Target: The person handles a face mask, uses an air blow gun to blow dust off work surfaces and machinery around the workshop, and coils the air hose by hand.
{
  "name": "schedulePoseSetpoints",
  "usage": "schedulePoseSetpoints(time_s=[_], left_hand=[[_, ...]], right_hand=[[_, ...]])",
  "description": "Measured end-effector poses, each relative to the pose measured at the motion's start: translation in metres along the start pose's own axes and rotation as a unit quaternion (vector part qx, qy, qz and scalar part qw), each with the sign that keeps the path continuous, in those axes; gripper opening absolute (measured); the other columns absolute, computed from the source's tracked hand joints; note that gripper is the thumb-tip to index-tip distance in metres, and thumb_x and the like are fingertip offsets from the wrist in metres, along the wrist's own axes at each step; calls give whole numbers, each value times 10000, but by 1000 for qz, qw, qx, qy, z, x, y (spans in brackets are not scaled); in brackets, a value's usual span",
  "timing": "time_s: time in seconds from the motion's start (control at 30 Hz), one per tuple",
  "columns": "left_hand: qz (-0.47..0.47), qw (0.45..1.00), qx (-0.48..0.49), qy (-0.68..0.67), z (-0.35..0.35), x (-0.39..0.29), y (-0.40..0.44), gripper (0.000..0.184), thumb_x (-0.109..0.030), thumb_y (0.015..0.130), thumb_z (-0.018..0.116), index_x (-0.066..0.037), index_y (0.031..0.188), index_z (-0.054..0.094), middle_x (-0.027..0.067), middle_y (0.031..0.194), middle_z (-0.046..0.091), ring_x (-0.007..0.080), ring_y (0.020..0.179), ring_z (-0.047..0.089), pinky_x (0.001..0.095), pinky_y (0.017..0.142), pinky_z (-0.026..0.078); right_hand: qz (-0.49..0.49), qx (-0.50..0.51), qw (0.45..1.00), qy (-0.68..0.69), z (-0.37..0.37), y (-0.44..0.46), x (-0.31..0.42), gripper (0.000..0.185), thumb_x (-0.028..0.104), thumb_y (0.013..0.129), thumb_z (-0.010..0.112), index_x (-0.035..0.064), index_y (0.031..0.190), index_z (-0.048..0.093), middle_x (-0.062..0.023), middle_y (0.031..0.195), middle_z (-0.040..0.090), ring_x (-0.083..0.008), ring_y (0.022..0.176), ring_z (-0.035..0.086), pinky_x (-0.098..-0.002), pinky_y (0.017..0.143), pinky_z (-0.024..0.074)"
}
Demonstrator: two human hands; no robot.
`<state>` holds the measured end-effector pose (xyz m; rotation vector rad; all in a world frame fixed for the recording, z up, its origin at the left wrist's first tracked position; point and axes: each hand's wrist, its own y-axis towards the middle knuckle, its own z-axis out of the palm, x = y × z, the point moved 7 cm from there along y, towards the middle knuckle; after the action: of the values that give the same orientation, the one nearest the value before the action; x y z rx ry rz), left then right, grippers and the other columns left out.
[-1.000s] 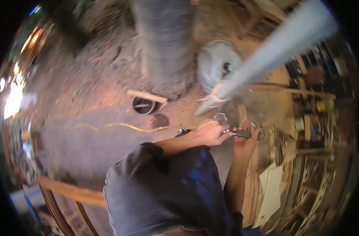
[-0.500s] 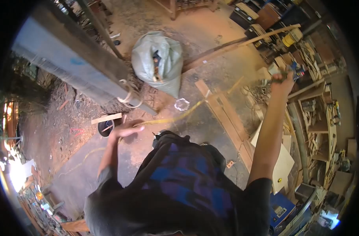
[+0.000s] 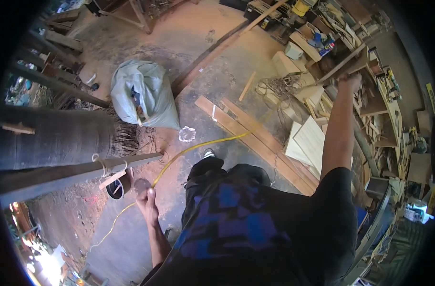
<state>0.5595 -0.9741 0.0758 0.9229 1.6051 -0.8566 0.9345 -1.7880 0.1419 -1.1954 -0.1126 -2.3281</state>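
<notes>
My left hand [image 3: 148,202] is low on the left, its fingers closed around a yellow cord [image 3: 198,144]. The cord arcs from this hand up and right over the floor and planks, where its far end fades from sight. A thinner stretch trails down from the hand to the lower left. My right hand [image 3: 349,83] reaches far out to the right, by the wooden shelving [image 3: 372,109]. Its fingers look closed, but what they hold, if anything, is hidden. A blue can [image 3: 328,45] stands beyond it among wood pieces.
A stuffed pale sack [image 3: 143,95] stands ahead on the dirty floor. Long planks [image 3: 255,136] lie in front of me. A dark bucket [image 3: 116,188] and a post with rope [image 3: 79,174] are at left. Pale boards [image 3: 305,143] lean at right, near tangled rope [image 3: 282,88].
My left hand has gone from open to closed around the cord and moved lower. My right arm stays outstretched. The view has turned, shifting the sack and planks left.
</notes>
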Motion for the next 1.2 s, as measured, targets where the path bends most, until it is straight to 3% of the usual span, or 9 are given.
schedulePoseSetpoints(time_s=[0.1, 0.13, 0.2, 0.33, 0.4, 0.6, 0.8, 0.9, 1.2], left_hand=[[-48, 998, 12, 49, 75, -9, 57, 494, -233, 907, 670, -68, 568, 352, -56, 579, 308, 60, 570, 254, 293, 498, 180], [-27, 998, 19, 61, 107, -15, 72, 496, -242, 907, 673, -65, 563, 362, -54, 573, 312, 60, 567, 263, 289, 495, 187], [-21, 996, 42, 74, 156, -17, 92, 495, -247, 907, 677, -61, 556, 382, -55, 564, 319, 61, 561, 277, 283, 490, 197], [-37, 992, 58, 103, 217, -14, 115, 477, -228, 915, 668, -46, 551, 419, -67, 558, 335, 63, 553, 288, 278, 486, 211], [-51, 991, 62, 109, 220, -5, 111, 470, -226, 918, 663, -39, 550, 439, -70, 559, 350, 60, 550, 295, 274, 487, 216], [-154, 963, 73, 209, 248, 20, 31, 429, -224, 924, 641, -98, 550, 473, -65, 580, 400, 50, 569, 320, 269, 517, 219], [-124, 974, 2, 188, 299, 27, -14, 495, -294, 939, 614, -136, 516, 411, -91, 537, 321, 38, 511, 248, 272, 486, 148], [-104, 971, 58, 206, 339, -1, -30, 517, -313, 950, 591, -142, 511, 377, -94, 522, 288, 32, 502, 218, 280, 480, 129], [-17, 936, 263, 232, 418, -2, -104, 524, -243, 902, 670, -71, 527, 348, -72, 510, 262, 55, 501, 227, 314, 465, 164]], right_hand=[[-17, -159, 977, -137, -134, -10, 6, 277, 353, 872, 567, 82, 923, 563, -72, 868, 580, -189, 660, 535, -329, 559, 439], [32, -152, 975, -161, -222, 54, -20, 367, 402, 864, 596, 72, 1020, 558, -69, 908, 577, -194, 689, 544, -342, 569, 446], [-13, -198, 969, -145, -325, 32, -47, 488, 467, 880, 574, 43, 1109, 495, -78, 928, 532, -220, 687, 534, -388, 546, 430], [113, -438, 870, -195, -447, -61, -86, 375, 368, 905, 476, 17, 1034, 459, -129, 867, 489, -208, 624, 474, -347, 468, 352], [144, -462, 853, -197, -492, -72, -89, 359, 342, 909, 452, 3, 1028, 452, -131, 835, 478, -197, 591, 442, -327, 452, 325], [202, -464, 814, -285, -589, -47, -69, 406, 352, 924, 441, -38, 1036, 462, -125, 763, 468, -187, 544, 412, -324, 442, 323], [260, -487, 784, -285, -646, -47, -71, 418, 406, 937, 424, 1, 1031, 456, -142, 720, 476, -202, 540, 438, -336, 456, 350], [245, -516, 784, -244, -704, -53, -55, 563, 506, 957, 441, -49, 1034, 498, -174, 694, 526, -202, 505, 448, -342, 441, 354], [283, -418, 804, -313, -889, -73, 56, 473, 483, 997, 387, 35, 910, 509, -138, 620, 549, -188, 425, 418, -363, 391, 351]])
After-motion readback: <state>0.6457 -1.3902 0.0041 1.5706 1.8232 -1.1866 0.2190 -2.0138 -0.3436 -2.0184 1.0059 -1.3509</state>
